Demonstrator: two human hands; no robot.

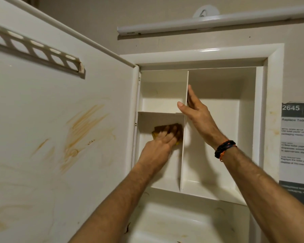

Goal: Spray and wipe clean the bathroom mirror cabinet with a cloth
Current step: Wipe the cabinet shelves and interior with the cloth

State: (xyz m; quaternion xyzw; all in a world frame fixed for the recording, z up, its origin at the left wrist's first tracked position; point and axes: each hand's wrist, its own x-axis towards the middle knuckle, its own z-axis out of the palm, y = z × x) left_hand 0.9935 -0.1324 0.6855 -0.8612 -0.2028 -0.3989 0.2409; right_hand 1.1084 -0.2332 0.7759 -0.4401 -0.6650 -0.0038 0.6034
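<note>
The white wall cabinet stands wide open, its door swung to the left with orange-brown stains on the inner face. My left hand reaches into the lower left compartment and presses a yellow-brown cloth flat against the back wall, fingers straight. My right hand holds the vertical divider: the thumb lies on its left side, the fingers on its right side. No spray bottle shows in the head view.
A short shelf splits the left half of the cabinet. A light bar hangs above. A printed sheet is stuck to the wall at the right. A stained white ledge sits below the cabinet.
</note>
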